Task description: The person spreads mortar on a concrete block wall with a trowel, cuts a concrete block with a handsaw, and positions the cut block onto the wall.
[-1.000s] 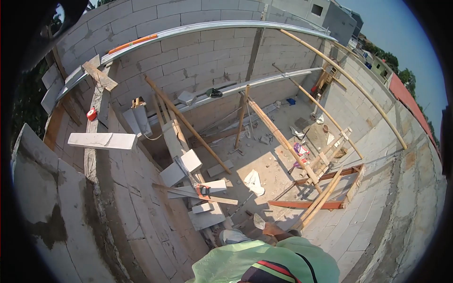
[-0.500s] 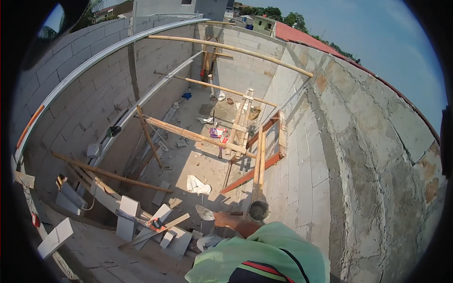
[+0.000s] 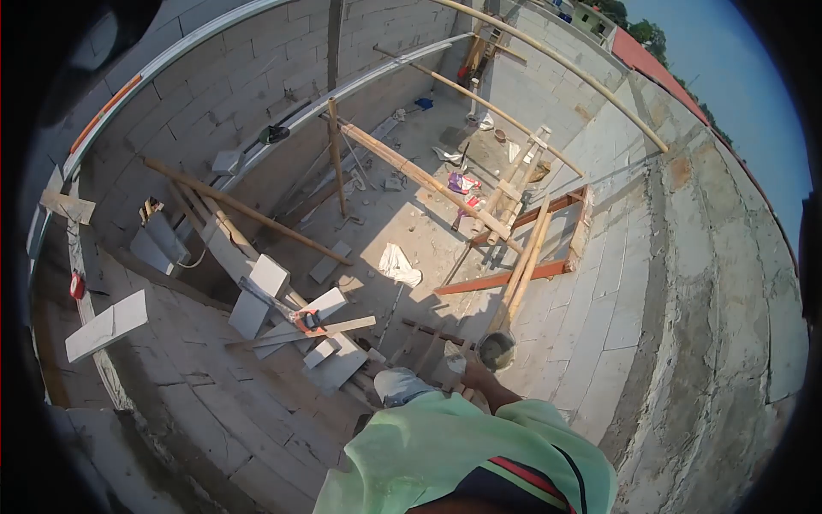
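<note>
My right hand (image 3: 477, 374) is closed on the handle of a trowel (image 3: 454, 357), below the ends of two bamboo poles. The pale pointed blade is partly visible. Just right of the hand stands a round bucket (image 3: 495, 349) with grey, wet-looking material inside. A green sleeve (image 3: 539, 415) covers my upper right arm. My left hand is out of sight.
Lightweight blocks (image 3: 338, 364) lie left of me, with an orange-handled handsaw (image 3: 308, 321) and a wooden strip (image 3: 351, 325) on them. A bamboo pole (image 3: 411, 176) spans the room. Block walls (image 3: 548, 300) surround the floor; a white sack (image 3: 398, 265) lies below.
My right hand has brought the trowel closer to the bucket. The camera view has turned, so the room appears shifted right, and more of the left wall top shows.
</note>
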A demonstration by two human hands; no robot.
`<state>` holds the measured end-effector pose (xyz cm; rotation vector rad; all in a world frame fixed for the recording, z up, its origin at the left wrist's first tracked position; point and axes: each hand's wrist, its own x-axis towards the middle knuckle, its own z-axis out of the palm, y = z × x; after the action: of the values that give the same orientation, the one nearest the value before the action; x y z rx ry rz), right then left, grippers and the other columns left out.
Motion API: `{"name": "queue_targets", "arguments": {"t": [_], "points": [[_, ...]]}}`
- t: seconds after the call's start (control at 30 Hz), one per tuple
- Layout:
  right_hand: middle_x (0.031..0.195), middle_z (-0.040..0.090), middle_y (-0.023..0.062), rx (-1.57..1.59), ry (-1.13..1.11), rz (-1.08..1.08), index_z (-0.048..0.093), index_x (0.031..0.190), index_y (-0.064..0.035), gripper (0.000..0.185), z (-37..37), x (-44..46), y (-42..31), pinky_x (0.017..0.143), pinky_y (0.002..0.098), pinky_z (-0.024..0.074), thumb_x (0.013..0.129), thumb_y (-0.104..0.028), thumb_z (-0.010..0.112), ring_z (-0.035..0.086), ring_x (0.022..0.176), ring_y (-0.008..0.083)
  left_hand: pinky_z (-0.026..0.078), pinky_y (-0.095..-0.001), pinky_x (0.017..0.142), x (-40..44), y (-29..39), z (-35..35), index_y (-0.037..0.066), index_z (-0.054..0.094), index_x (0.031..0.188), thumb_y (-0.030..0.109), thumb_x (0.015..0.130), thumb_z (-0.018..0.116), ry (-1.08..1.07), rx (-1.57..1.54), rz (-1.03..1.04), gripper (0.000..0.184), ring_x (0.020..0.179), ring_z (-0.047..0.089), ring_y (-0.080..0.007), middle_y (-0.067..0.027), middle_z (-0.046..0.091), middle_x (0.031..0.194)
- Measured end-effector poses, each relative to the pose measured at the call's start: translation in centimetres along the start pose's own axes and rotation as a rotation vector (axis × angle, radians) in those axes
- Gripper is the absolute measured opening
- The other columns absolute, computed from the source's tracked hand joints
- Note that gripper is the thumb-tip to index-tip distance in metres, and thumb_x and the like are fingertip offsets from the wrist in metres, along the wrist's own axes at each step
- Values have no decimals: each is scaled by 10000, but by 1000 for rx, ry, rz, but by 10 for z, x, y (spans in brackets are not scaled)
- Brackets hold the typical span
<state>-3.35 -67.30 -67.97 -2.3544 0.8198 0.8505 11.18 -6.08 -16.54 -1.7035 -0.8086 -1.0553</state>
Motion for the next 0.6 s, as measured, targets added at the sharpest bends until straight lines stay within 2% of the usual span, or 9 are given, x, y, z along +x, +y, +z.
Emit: {"name": "queue_targets", "arguments": {"t": [0.1, 0.2, 0.23, 0.27, 0.3, 0.37, 0.47, 0.53, 0.6], "points": [[961, 675, 230, 167, -49, 39, 667, 1027, -43, 377, -33, 2, -52, 817, 437, 525, 687, -203, 648, 647, 943, 396, 325, -614, 936, 11, -33, 16, 226, 687, 1148, 661, 840, 560, -70, 433, 13, 548, 1221, 489, -286, -72, 552, 1348], [845, 661, 234, -313, 87, -584, 691, 821, -31, 226, 9, 80, -14, 754, 456, 523, 693, -217, 696, 642, 839, 417, 311, -630, 952, 4, -51, 25, 238, 689, 1154, 676, 836, 557, -199, 812, 34, 557, 1248, 479, -289, -68, 545, 1369], [845, 661, 234, -331, 47, -640, 691, 821, -31, 226, 26, 115, 0, 754, 456, 523, 693, -217, 696, 642, 839, 417, 203, -688, 1004, -2, -54, 24, 291, 648, 1232, 663, 842, 563, -290, 845, 25, 545, 1350, 378, -310, -73, 484, 1438], [873, 654, 247, -285, 14, -577, 667, 853, -14, 257, 17, 115, -16, 766, 466, 516, 695, -214, 694, 633, 866, 429, 203, -688, 1004, -12, -70, 33, 291, 648, 1232, 663, 842, 563, -296, 904, 24, 545, 1350, 378, -310, -73, 484, 1438], [901, 648, 261, -215, -41, -472, 643, 886, 2, 290, 1, 104, -45, 779, 475, 508, 697, -212, 691, 623, 892, 441, 189, -671, 1029, -23, -92, 49, 319, 597, 1287, 653, 850, 562, -58, 417, 70, 551, 1358, 372, -300, -61, 470, 1451], [958, 635, 289, -158, -134, -326, 594, 952, 35, 361, -29, 85, -97, 804, 494, 493, 701, -207, 686, 605, 945, 465, 174, -654, 1054, -34, -109, 53, 347, 545, 1342, 643, 858, 561, 154, -62, 123, 568, 1366, 367, -290, -48, 456, 1465], [991, 630, 302, -274, -109, -482, 570, 974, 52, 402, -13, 126, -87, 813, 499, 488, 704, -221, 689, 598, 964, 477, 147, -634, 1078, -33, -88, 31, 390, 516, 1360, 632, 864, 563, 106, -81, 117, 554, 1351, 387, -292, -24, 457, 1465], [996, 631, 302, -381, -58, -657, 571, 962, 53, 408, -16, 138, -86, 810, 494, 490, 705, -239, 693, 601, 956, 476, 108, -609, 1106, -21, -54, 5, 392, 513, 1363, 648, 855, 563, -483, 1040, 118, 570, 1357, 385, -278, -9, 455, 1467], [989, 619, 257, -252, -142, -438, 585, 1047, 41, 484, -37, 121, -123, 784, 469, 494, 723, -289, 728, 616, 944, 417, 78, -596, 1115, -26, -54, 5, 392, 504, 1371, 652, 853, 563, -512, 1053, 114, 583, 1370, 370, -269, -13, 443, 1476]]}}
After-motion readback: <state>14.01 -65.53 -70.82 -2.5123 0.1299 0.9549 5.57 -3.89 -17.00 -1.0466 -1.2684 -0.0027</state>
